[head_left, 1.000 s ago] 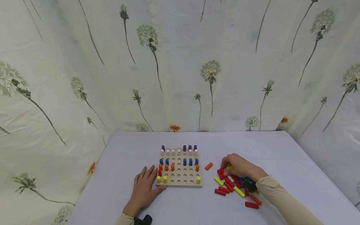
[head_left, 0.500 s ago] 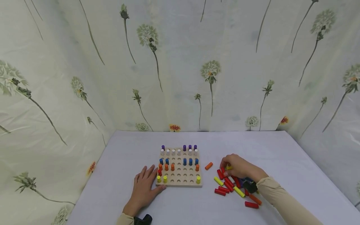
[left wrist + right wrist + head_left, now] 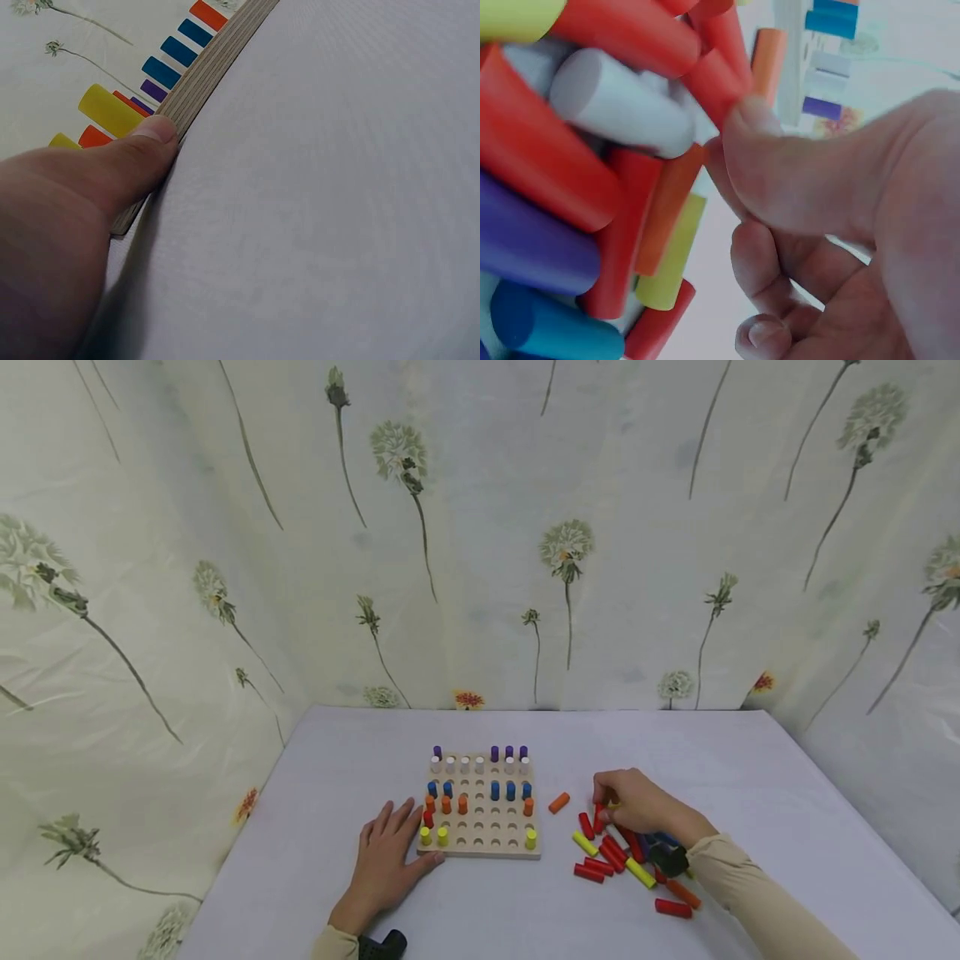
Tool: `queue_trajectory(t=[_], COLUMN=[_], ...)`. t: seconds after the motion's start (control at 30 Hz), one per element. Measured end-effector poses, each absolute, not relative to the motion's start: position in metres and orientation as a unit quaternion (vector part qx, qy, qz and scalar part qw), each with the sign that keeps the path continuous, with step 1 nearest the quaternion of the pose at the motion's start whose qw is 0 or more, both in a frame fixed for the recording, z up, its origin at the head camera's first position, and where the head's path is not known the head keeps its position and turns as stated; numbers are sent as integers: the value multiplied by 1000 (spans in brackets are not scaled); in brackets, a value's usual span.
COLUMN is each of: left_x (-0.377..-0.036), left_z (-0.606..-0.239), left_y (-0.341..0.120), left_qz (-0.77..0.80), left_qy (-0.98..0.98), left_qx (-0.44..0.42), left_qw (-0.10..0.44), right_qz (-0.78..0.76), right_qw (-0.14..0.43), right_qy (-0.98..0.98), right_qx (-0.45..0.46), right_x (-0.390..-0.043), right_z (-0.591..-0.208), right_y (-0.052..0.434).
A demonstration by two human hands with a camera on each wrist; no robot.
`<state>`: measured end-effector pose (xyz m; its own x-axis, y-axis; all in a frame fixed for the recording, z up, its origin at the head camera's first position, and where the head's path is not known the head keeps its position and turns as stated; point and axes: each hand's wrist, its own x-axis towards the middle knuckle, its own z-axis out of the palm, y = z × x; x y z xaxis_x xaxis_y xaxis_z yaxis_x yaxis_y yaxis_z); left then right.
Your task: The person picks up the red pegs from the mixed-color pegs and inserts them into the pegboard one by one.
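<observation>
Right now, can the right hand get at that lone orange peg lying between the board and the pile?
Probably yes: the orange peg lies alone on the table, just left of the right hand, nothing between them.

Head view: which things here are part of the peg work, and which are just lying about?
In the work: wooden pegboard, steadied by left hand; loose peg pile; red peg pinched by right hand.

Lying about: lone orange peg; flowered curtain.

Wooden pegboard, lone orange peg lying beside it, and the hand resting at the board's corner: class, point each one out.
Wooden pegboard (image 3: 480, 843): head view, bare wood among empty holes.
Lone orange peg (image 3: 558, 802): head view, middle of its side.
Left hand (image 3: 386, 857): head view, back of the hand.
</observation>
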<state>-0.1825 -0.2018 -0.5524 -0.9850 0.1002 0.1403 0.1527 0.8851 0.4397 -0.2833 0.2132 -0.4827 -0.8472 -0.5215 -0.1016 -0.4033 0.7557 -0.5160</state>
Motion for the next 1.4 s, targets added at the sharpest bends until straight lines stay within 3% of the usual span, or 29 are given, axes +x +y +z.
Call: queue_trajectory(t=[0.33,0.7,0.83,1.07,1.4], left_x=[-179,-181,-183,-183,-183], left_z=[-553,-554,-554,-552,-553], left_y=[-202,-206,-207,-205,-205], left_qz=[-238,-228,-231,-244,-237], left_qy=[-967,-970,-968,-965,-967], left_qx=[-67,-66,-70,-76,-74], left_qw=[56,60,66,61,58], right_qz=[-281,-326,-333,-342,-337], right_qw=[24,-67,-81,-57,-90], right_qy=[933,930,924,922,913], right_qx=[-221,-155,-168,-172,-211], right_x=[-280,-263,-259,-255,-255], right_z=[-479,-469,-466,-463,-466], right_y=[198,135,110,80,55])
